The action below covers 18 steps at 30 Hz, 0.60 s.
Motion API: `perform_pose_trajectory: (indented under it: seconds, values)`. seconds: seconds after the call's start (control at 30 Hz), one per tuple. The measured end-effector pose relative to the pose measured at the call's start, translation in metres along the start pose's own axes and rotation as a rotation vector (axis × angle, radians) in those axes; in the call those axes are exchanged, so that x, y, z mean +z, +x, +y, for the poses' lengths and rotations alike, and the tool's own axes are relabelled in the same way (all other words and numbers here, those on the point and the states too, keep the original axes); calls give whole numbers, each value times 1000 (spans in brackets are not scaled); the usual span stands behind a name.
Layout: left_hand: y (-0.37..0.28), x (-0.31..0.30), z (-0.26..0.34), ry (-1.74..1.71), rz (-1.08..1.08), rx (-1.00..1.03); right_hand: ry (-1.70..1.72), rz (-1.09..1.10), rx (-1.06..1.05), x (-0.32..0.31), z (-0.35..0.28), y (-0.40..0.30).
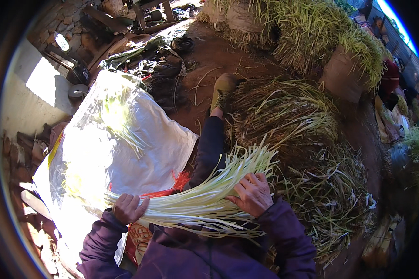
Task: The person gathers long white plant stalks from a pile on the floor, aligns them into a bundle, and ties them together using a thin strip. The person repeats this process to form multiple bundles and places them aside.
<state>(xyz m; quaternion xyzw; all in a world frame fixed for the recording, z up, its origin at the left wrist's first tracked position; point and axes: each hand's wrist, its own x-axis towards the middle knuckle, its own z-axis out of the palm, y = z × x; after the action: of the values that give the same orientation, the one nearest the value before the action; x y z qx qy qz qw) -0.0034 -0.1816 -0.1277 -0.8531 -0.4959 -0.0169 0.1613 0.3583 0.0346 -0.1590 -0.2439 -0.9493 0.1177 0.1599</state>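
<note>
A long bundle of pale yellow-green leafy stalks, perhaps blanched chives, lies across my lap. My left hand grips its whitish end. Toward the leafy end, my right hand has its fingers bent over the blades, with the thumb against them; whether it pinches any is hard to tell. Red plastic strings show just behind the bundle, near my leg. To the left spreads a white plastic sheet in strong sunlight, bearing a small bunch of similar stalks and more pale stalks near its lower left.
A heap of untrimmed stalks and trimmings lies right of my outstretched leg and shoe. Wrapped bales of greens stand at the back. A dark plastic pile lies beyond the sheet. Another person is partly visible at far right.
</note>
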Motion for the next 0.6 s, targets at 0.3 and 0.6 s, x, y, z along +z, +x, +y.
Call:
perform_pose_trajectory:
  seconds: [0.3,0.6]
  values:
    - [-1,-5,0,24,1,15,130,-87,-125,21,-36,13]
    - [2,-11,6,9,4,6,318,128,87,48,-73,5]
